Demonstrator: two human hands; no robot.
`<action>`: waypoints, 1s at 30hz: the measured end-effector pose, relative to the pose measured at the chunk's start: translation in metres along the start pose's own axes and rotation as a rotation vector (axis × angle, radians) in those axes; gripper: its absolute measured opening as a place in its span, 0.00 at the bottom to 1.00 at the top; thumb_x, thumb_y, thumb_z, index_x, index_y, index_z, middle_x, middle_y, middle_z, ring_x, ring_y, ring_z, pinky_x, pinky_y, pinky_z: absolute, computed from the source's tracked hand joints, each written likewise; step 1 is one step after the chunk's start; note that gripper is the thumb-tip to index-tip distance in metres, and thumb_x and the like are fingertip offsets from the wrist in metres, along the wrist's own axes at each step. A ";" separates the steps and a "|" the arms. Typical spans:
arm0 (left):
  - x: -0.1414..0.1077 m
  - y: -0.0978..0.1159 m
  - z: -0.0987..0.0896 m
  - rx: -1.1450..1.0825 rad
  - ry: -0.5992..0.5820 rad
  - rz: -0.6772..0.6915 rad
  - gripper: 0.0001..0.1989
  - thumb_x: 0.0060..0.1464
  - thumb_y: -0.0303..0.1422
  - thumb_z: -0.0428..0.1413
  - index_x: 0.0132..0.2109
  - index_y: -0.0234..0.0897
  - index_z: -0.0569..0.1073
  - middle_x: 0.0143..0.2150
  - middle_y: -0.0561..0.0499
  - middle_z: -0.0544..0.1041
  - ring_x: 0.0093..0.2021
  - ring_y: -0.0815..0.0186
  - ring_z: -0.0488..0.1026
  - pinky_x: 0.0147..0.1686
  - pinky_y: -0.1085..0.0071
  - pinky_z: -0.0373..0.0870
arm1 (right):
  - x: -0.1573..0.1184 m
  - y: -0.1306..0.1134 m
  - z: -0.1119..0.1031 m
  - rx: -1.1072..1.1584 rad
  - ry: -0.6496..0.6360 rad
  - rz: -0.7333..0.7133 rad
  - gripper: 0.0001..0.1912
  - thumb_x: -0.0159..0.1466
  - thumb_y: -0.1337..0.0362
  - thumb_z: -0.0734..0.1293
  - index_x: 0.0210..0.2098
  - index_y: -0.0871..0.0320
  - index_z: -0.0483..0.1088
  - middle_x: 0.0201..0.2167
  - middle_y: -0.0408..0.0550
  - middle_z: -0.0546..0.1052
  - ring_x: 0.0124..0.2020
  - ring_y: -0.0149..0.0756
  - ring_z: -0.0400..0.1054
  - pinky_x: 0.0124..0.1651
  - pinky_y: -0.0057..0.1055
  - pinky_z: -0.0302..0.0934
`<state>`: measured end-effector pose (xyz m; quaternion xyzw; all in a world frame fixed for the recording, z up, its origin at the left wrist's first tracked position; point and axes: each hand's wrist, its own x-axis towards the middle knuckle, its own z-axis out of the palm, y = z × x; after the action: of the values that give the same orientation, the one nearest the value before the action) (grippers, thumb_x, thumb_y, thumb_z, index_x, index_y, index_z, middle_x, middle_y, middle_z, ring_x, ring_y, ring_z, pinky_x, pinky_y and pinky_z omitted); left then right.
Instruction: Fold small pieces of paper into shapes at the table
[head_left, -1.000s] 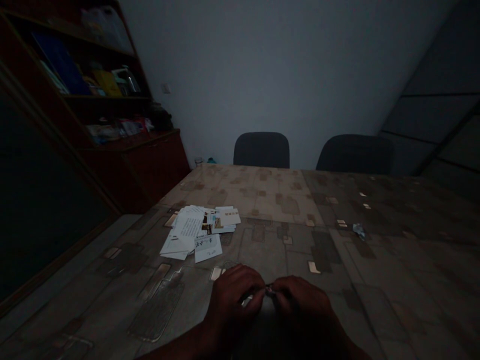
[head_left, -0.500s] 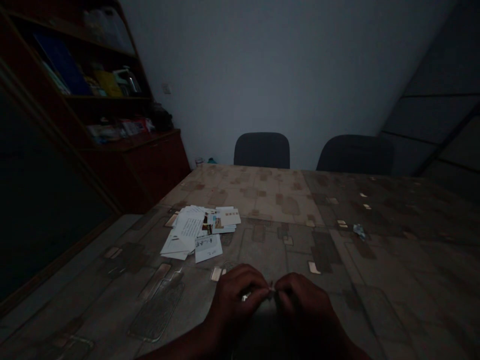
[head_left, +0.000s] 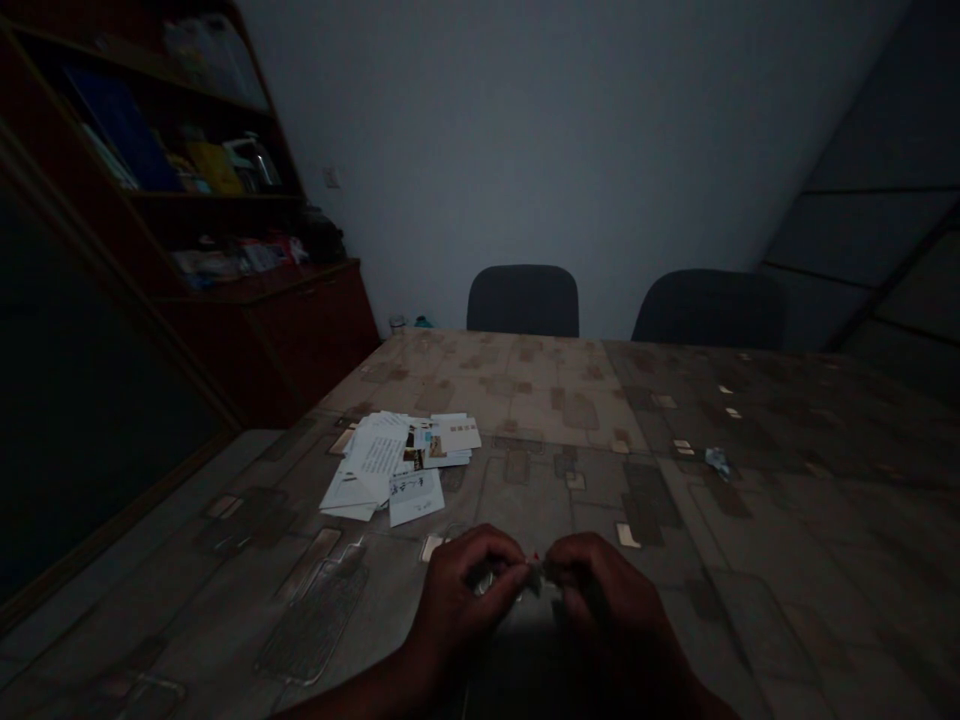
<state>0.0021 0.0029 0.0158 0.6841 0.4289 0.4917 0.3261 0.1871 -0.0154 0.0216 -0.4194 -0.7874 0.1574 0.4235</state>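
Observation:
Both hands are close together over the near edge of the patterned table [head_left: 525, 490]. Thumb and fingers of my left hand [head_left: 472, 590] pinch a small crumpled piece [head_left: 535, 575], greyish with a touch of red at its top. My right hand [head_left: 600, 590] has its fingertips pressed together at the right side of the same piece. Dim light blurs the piece, so its kind cannot be made out. Ahead and to the left lies a loose pile of white printed cards [head_left: 382, 450], some overlapping.
A small crumpled silvery scrap [head_left: 718, 461] lies on the table's right part. Two dark chairs [head_left: 523, 300] [head_left: 709, 307] stand behind the far edge. At the left is a reddish cabinet [head_left: 315, 330] with filled shelves. A glass [head_left: 397, 325] shows near the far left corner.
The fingertips have moved slightly apart, my left hand a little leftward. More of the small piece shows between them, with a reddish spot now visible.

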 end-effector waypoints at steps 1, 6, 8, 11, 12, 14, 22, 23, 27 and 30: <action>0.000 0.000 0.000 0.001 -0.008 0.010 0.05 0.52 0.28 0.57 0.28 0.36 0.76 0.27 0.50 0.78 0.29 0.65 0.76 0.31 0.72 0.69 | 0.001 0.000 0.000 0.003 0.002 -0.015 0.06 0.65 0.69 0.58 0.39 0.56 0.65 0.31 0.46 0.73 0.30 0.35 0.69 0.33 0.28 0.63; -0.002 -0.004 0.002 0.037 -0.037 0.100 0.05 0.52 0.27 0.58 0.29 0.36 0.76 0.27 0.51 0.78 0.28 0.66 0.75 0.30 0.74 0.68 | 0.003 0.001 0.002 0.021 -0.028 -0.039 0.05 0.66 0.68 0.60 0.40 0.55 0.66 0.32 0.45 0.73 0.31 0.34 0.69 0.34 0.27 0.63; -0.003 -0.005 0.003 0.042 -0.048 0.124 0.05 0.53 0.27 0.59 0.29 0.36 0.76 0.27 0.50 0.78 0.28 0.66 0.75 0.30 0.74 0.68 | 0.003 0.002 0.004 0.029 -0.027 -0.034 0.04 0.66 0.69 0.60 0.39 0.55 0.66 0.31 0.45 0.73 0.32 0.34 0.69 0.34 0.28 0.63; -0.004 -0.006 0.003 0.044 -0.059 0.130 0.05 0.53 0.27 0.58 0.29 0.36 0.76 0.27 0.50 0.78 0.29 0.66 0.75 0.30 0.74 0.68 | 0.002 0.002 0.005 0.040 0.007 -0.037 0.05 0.66 0.70 0.61 0.36 0.56 0.66 0.30 0.44 0.72 0.31 0.33 0.69 0.33 0.27 0.62; -0.004 -0.006 0.004 0.048 -0.059 0.131 0.05 0.53 0.26 0.58 0.29 0.36 0.76 0.27 0.51 0.78 0.29 0.66 0.75 0.30 0.74 0.68 | 0.003 0.002 0.005 0.034 0.020 -0.056 0.05 0.66 0.70 0.61 0.35 0.56 0.67 0.29 0.44 0.73 0.31 0.33 0.69 0.33 0.27 0.62; -0.004 -0.006 0.004 0.053 -0.060 0.138 0.06 0.53 0.26 0.58 0.29 0.36 0.75 0.27 0.51 0.78 0.28 0.66 0.75 0.30 0.74 0.68 | 0.003 0.003 0.005 0.014 0.027 -0.109 0.06 0.66 0.70 0.61 0.35 0.56 0.68 0.29 0.45 0.74 0.31 0.33 0.70 0.35 0.27 0.63; -0.001 -0.001 0.003 -0.008 -0.026 -0.018 0.06 0.52 0.28 0.58 0.28 0.37 0.75 0.26 0.52 0.77 0.29 0.66 0.74 0.31 0.73 0.67 | 0.002 0.006 0.005 0.177 0.035 0.185 0.07 0.64 0.67 0.62 0.29 0.55 0.68 0.26 0.41 0.72 0.27 0.32 0.68 0.30 0.25 0.61; -0.001 0.000 0.002 -0.028 0.000 -0.069 0.06 0.52 0.28 0.58 0.28 0.37 0.75 0.27 0.52 0.77 0.29 0.66 0.74 0.31 0.73 0.68 | 0.002 0.006 0.005 0.185 0.033 0.245 0.08 0.64 0.65 0.62 0.29 0.55 0.68 0.25 0.41 0.71 0.26 0.32 0.67 0.29 0.25 0.61; 0.000 0.002 0.000 -0.083 0.042 -0.149 0.06 0.53 0.31 0.57 0.29 0.37 0.75 0.28 0.52 0.78 0.30 0.65 0.75 0.32 0.73 0.68 | 0.001 0.007 0.005 0.228 -0.020 0.381 0.08 0.63 0.62 0.62 0.29 0.56 0.69 0.24 0.41 0.72 0.27 0.33 0.67 0.31 0.26 0.61; -0.001 0.001 0.000 -0.023 0.008 -0.093 0.06 0.53 0.30 0.57 0.29 0.36 0.75 0.27 0.51 0.77 0.29 0.65 0.74 0.31 0.72 0.68 | -0.001 0.006 0.007 0.283 -0.015 0.370 0.07 0.63 0.62 0.62 0.32 0.56 0.69 0.26 0.42 0.73 0.28 0.33 0.68 0.32 0.26 0.62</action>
<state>0.0017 0.0018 0.0161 0.6576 0.4560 0.4836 0.3546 0.1849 -0.0116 0.0133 -0.4917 -0.6703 0.3445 0.4361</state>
